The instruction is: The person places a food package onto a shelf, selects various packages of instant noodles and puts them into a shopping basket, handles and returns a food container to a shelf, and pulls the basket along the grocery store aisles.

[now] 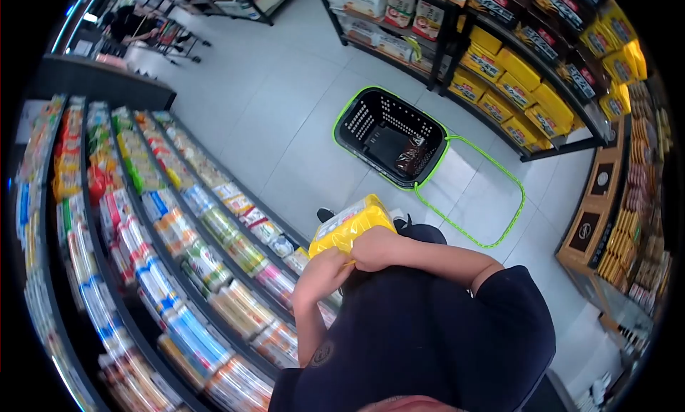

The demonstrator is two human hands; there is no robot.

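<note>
A shiny yellow package (pixel 351 225) is held in front of my body, with a pale label on its upper left side. My left hand (pixel 321 275) pinches the near edge of the package, fingers curled. Close beside it, my right hand (pixel 373 248) is closed on the same edge, its knuckles up. The two hands nearly touch. What the fingertips press on is partly hidden. On the floor ahead stands a black shopping basket (pixel 366 137) with a green rim, and a dark brown packet (pixel 412 155) lies inside it.
The basket's green looped handle (pixel 524 192) lies on the tiled floor. Sloping shelves of packaged goods (pixel 187 242) run along my left. A rack of yellow packs (pixel 515 89) stands ahead right, with a wooden display (pixel 591 213) beyond. A person (pixel 128 26) with a cart is far left.
</note>
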